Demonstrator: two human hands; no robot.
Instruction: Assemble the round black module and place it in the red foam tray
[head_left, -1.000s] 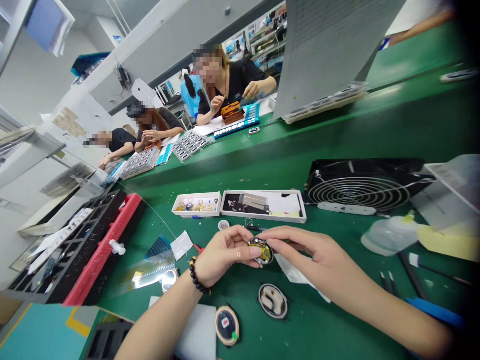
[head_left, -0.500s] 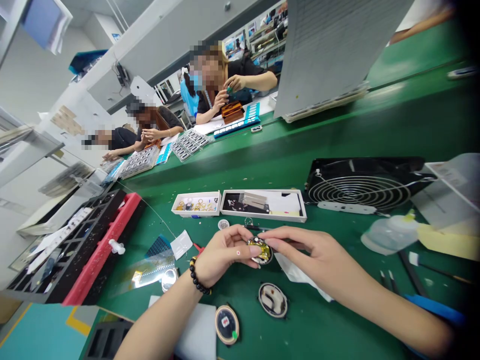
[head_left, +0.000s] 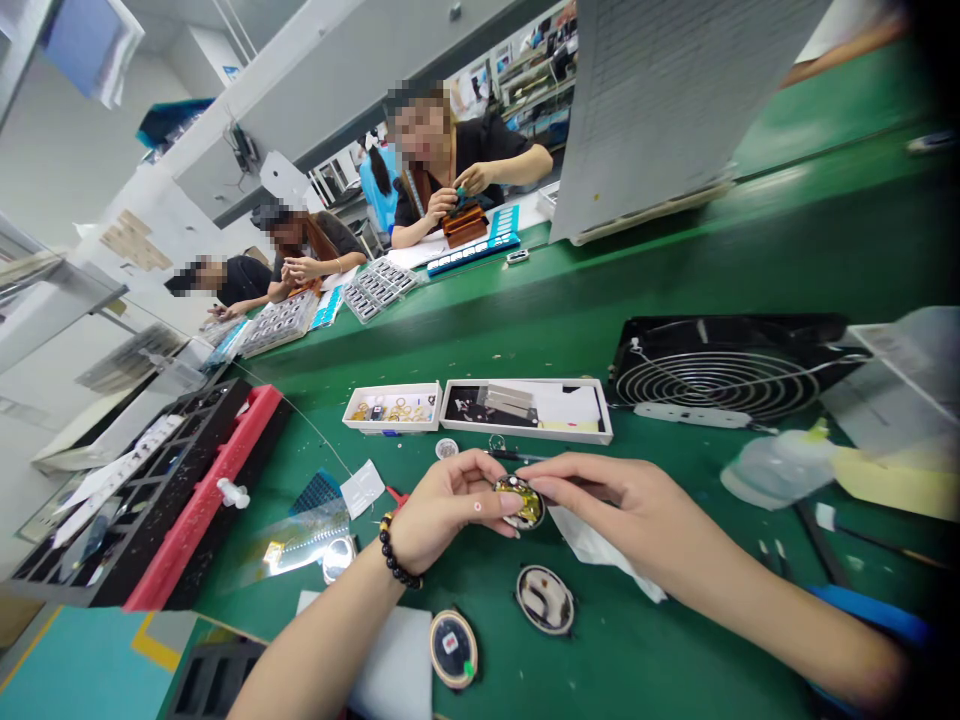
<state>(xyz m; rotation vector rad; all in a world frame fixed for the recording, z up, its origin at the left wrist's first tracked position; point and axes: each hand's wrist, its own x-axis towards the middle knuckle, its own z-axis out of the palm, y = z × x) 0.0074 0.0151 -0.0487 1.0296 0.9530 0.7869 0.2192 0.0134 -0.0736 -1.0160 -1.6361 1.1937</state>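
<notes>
An open watch case (head_left: 523, 503) with yellow and dark parts showing inside is held up above the green bench. My left hand (head_left: 469, 495) wraps round its left side, the thumb pressed over its front edge; a beaded bracelet circles that wrist. My right hand (head_left: 600, 490) pinches at the upper right rim with thumb and fingertips, which hide part of the edge. Below the hands lies a second watch case (head_left: 545, 600) with a shiny inside. Left of it rests a watch (head_left: 453, 648) with a rose-gold rim, a small white label and a green sticker.
Two white trays (head_left: 394, 408) (head_left: 529, 411) of small parts stand beyond my hands. A black fan (head_left: 735, 365) and a clear bottle (head_left: 780, 468) are at the right. A red-edged black rack (head_left: 217, 490) is at the left. Co-workers sit across the bench.
My hands and the open watch case stay almost in place, with only slight finger movement. Across the bench, a co-worker's hands have lowered a little.
</notes>
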